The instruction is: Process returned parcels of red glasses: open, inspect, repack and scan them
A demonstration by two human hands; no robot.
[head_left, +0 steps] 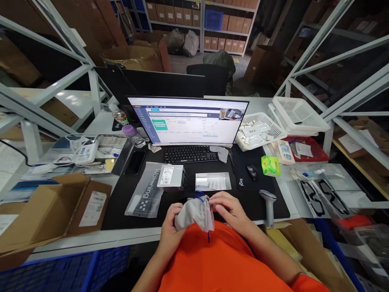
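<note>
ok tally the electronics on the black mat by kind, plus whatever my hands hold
lit flat monitor: 1
black keyboard: 1
black computer mouse: 1
black smartphone: 1
grey handheld barcode scanner: 1
grey cloth pouch with blue drawstring, in left hand and right hand: 1
total: 6

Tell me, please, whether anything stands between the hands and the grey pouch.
Nothing visible does: the left hand and the right hand both hold the grey pouch directly, at the near edge of the desk.
</note>
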